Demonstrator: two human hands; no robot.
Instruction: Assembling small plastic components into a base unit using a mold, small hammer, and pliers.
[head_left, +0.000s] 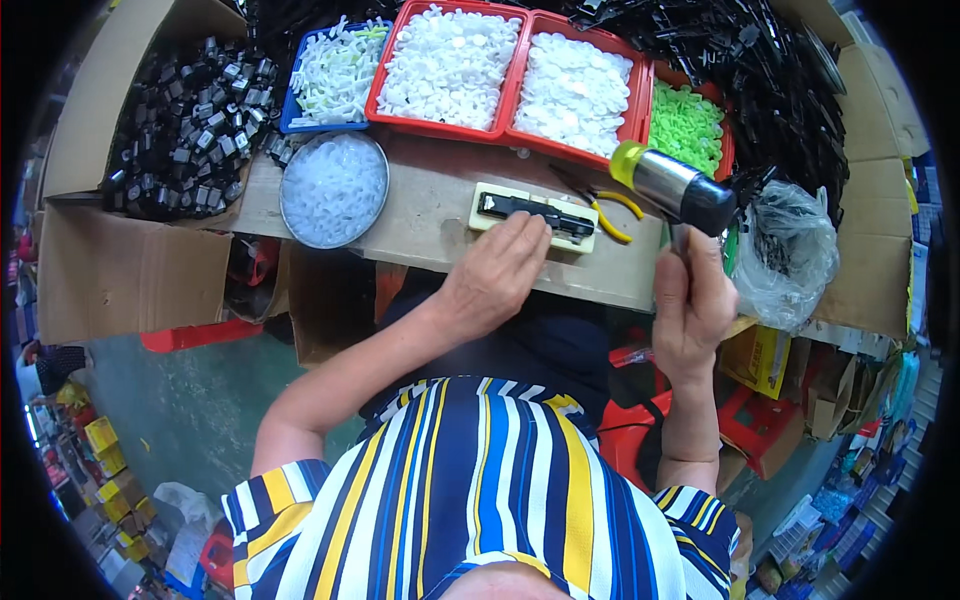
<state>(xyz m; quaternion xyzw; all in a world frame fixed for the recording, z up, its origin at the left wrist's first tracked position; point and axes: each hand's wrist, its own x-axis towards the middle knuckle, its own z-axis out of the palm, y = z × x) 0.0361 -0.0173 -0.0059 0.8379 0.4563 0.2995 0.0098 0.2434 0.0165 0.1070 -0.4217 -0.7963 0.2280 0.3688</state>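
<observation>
A long black plastic piece (530,206) lies in a cream rectangular block (478,218), under the fingertips of the left hand (500,265) — fingers together, any pinch hidden — and left of the right hand (695,310), gripping a silver-and-yellow metal mallet (667,180).

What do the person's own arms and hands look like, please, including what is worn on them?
The left hand and right hand are bare, with no gloves, and no watch shows at either wrist. Both forearms are uncovered too. The left sleeve and right sleeve are short, striped in navy, white and yellow.
</observation>
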